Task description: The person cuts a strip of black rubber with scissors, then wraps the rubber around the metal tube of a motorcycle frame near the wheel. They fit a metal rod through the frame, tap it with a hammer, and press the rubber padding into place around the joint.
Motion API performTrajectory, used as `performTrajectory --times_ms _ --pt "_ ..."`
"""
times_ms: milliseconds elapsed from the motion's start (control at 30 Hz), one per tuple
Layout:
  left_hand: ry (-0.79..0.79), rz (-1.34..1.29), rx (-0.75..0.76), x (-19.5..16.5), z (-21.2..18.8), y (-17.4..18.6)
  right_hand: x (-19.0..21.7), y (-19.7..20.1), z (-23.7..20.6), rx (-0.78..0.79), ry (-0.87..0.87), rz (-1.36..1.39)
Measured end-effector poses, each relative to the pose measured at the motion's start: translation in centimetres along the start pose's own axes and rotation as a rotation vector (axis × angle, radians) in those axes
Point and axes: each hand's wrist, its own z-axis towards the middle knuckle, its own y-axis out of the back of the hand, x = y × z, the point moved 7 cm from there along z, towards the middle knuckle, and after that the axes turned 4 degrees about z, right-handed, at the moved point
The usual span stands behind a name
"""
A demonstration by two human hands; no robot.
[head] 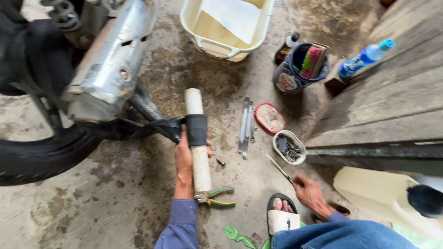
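"Well, that black inner tube (196, 129) is wrapped over the white pipe (198, 147), mid-floor by the tyre (41, 157); left hand (183, 161) curled round both."

"And the right hand (310, 192)?"

"Pinching a thin metal tool (278, 168). If his grip loosens, I'd guess the rubber slides and the tool slips."

I see bare floor open left of my left hand (183, 161), tyre (32, 159) and exhaust (108, 64) blocking beyond, pliers (217, 196) just beside it, 1 screw (220, 162), wrenches (246, 127), parts bowl (289, 147) crowding ahead of my right hand (310, 193).
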Motion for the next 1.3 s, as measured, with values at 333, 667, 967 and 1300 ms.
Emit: performTrajectory --times_ms 333,667,967,1300 --pt "0.07 -0.064 0.061 1.9 1.1 -0.5 6.6 0.4 5.5 0.351 0.3 -0.077" --pt "0.071 -0.038 0.187 -1.3 1.0 -1.9 21.9 -5.5 7.5 0.593 0.794 -0.219" --pt "0.242 -0.227 0.42 -8.6 -3.4 5.1 32.4 -20.9 -5.7 1.006 1.215 -0.392" --pt "0.193 -0.149 0.491 -9.7 -15.4 6.5 38.1 -27.7 -26.2 0.557 2.095 -0.31"
